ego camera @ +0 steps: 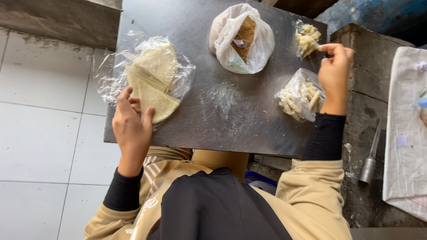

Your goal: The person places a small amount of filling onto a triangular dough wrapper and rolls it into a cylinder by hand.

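My left hand (131, 124) rests on a stack of pale folded wrapper sheets (153, 80) lying on clear plastic (111, 75) at the left of a dark metal tray (222, 120); the fingers touch the lowest sheet's edge. My right hand (334, 73) is raised at the tray's right edge, fingertips pinched by a small pile of pale filling (307, 39) on plastic. Just below that hand lies a clear bag of pale rolled sticks (300, 95). A white plastic bag of brown crumbs (242, 38) stands open at the back middle.
The tray sits over my lap, above a white tiled floor (40, 133). A rough concrete ledge (373, 89) runs along the right, with a metal knife (369, 160) and a white cloth (407, 129) on it. Flour dusts the tray's middle.
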